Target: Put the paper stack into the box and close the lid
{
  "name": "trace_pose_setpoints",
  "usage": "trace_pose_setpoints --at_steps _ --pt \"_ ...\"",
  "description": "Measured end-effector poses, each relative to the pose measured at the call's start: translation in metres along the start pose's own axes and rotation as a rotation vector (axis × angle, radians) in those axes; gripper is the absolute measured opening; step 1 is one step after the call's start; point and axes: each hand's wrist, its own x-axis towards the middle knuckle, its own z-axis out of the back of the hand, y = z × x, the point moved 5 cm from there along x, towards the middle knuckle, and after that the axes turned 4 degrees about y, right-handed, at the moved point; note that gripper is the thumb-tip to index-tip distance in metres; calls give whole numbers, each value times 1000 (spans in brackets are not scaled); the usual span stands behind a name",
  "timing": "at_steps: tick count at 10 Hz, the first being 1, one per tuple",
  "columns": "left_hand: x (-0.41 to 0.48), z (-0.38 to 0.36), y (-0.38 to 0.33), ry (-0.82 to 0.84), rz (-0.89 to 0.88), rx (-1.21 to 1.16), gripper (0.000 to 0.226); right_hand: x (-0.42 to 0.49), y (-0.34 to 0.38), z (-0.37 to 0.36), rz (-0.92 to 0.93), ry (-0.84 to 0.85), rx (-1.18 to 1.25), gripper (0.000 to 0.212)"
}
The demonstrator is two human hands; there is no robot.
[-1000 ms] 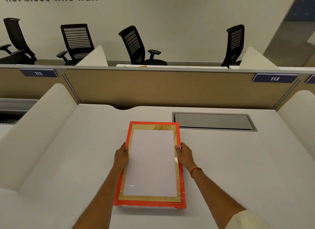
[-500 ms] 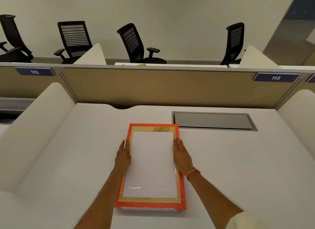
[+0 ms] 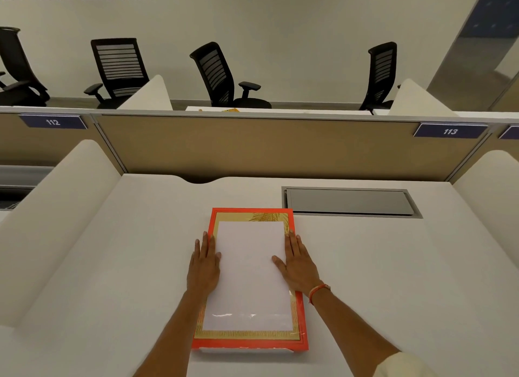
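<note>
Head view: a white office bench (image 3: 118, 264) between partitions, with a red-bordered box (image 3: 300, 317) lying flat near its front edge.

The box lid (image 3: 250, 334), framed in gold with a clear window, is down over the paper stack (image 3: 250, 275), which shows white through the film, so the stack appears to lie inside the box. The left hand (image 3: 204, 267) and right hand (image 3: 297, 264) rest flat along the lid's long edges, thumbs over the window. Neither grip clasps anything: both are released and spread, apparently to press the lid evenly onto its base. A grey cable hatch (image 3: 348, 202) lies just beyond the box.
</note>
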Motion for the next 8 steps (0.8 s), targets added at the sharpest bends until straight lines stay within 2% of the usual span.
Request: trace_pose_setpoints --at_steps 1,4,6,8 --pt "-9 -10 3 -84 -50 123 78 -2 0 1 -3 -20 -36 103" --pt "-13 -4 -9 -105 -56 206 85 -15 -6 6 31 5 -71 102" --pt "-12 -11 -58 -116 -98 168 88 -21 -29 32 28 -44 -58 106" --pt "-6 -32 -121 -126 -132 95 98 -33 -83 72 -36 -114 -78 108"
